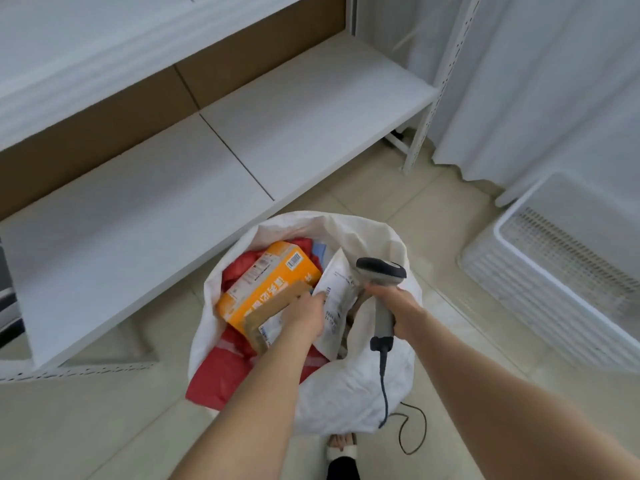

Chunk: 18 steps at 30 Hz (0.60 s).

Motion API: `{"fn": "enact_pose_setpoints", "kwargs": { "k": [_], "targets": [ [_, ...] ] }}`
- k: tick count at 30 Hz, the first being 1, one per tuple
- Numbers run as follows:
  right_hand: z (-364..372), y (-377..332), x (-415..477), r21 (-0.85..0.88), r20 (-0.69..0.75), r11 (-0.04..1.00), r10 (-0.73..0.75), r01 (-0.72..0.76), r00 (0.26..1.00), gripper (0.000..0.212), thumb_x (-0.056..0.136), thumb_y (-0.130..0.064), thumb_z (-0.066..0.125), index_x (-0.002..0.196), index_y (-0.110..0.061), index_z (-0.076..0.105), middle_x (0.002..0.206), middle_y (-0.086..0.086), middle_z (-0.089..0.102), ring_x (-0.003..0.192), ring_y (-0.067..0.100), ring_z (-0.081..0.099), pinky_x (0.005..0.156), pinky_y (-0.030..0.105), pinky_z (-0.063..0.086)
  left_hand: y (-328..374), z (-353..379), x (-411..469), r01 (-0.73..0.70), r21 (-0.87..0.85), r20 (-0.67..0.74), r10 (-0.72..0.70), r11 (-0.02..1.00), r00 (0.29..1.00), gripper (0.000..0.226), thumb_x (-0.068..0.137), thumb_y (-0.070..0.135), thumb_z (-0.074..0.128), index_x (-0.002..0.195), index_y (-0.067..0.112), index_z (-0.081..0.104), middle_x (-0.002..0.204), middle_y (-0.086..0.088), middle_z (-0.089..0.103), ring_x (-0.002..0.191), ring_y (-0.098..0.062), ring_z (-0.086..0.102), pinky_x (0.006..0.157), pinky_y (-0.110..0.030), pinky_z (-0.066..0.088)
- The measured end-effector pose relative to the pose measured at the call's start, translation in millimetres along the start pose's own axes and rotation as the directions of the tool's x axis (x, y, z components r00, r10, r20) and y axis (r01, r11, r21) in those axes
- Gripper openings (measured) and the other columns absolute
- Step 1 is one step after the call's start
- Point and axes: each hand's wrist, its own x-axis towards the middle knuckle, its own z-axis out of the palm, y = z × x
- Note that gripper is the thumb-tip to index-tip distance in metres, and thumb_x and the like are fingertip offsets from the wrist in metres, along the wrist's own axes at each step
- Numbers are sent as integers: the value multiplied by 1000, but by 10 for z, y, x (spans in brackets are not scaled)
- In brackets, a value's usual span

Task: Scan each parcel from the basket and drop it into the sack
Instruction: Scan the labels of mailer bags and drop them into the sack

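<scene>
I keep my left hand low over the mouth of the sack, fingers curled down around a brown cardboard parcel so that it goes in on top of the pile rather than catching on the rim; from here I judge I am at the point of letting it go. My right hand, at about three o'clock from the left, is closed around the handle of the scanner, held up and off to the side with its head tipped toward the sack and its cable trailing down to the floor. The parcel is plain brown card with a white printed label on its near face, partly hidden under my fingers. It lies against an orange box bearing a barcode, with red mailers beneath and a white labelled mailer at its three o'clock. The white basket stands well apart at two o'clock; I cannot see its contents.
</scene>
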Motion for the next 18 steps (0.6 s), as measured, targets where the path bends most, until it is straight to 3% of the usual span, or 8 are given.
{"fn": "enact_pose_setpoints", "kwargs": {
  "k": [2, 5, 8, 12, 18],
  "targets": [
    [12, 35, 102, -34, -59, 999, -24, 22, 998, 26, 81, -13, 76, 98, -2, 60, 91, 14, 63, 79, 28, 61, 81, 41, 54, 4, 67, 75, -70, -21, -76, 68, 997, 995, 67, 90, 4, 53, 149, 23, 28, 145, -7, 34, 125, -29, 45, 92, -38, 46],
    [35, 3, 164, -12, -115, 999, -54, 53, 992, 16, 84, -13, 73, 81, -4, 59, 84, 13, 60, 75, 26, 58, 82, 42, 52, 20, 214, 163, -109, -78, 46, 113, 991, 993, 63, 91, 7, 52, 149, 17, 30, 151, -5, 32, 131, -29, 42, 102, -38, 42],
    [54, -74, 107, 62, -70, 996, -54, 58, 996, 15, 84, -13, 72, 83, -6, 59, 81, 12, 61, 74, 26, 60, 82, 44, 53, -115, 196, 216, -56, -79, 197, 71, 995, 978, 68, 93, 12, 49, 153, 15, 17, 159, -4, 16, 139, -31, 32, 111, -42, 34],
    [186, -166, 2, 126, 13, 989, -74, 72, 997, 17, 84, -13, 72, 92, -6, 59, 81, 10, 62, 74, 24, 61, 72, 39, 52, -285, 41, 173, -33, -78, 239, 51, 996, 970, 70, 95, 16, 48, 153, 11, 10, 161, 0, -5, 145, -29, 19, 115, -40, 27],
    [597, -196, -103, 13, 63, 994, -107, 106, 992, 21, 85, -18, 73, 90, -7, 56, 83, 11, 60, 73, 24, 60, 75, 41, 56, -470, 3, 30, 25, -204, 213, 19, 979, 977, 66, 97, 12, 43, 154, 13, 9, 161, -4, -5, 146, -29, 14, 118, -41, 22]
  ]
}}
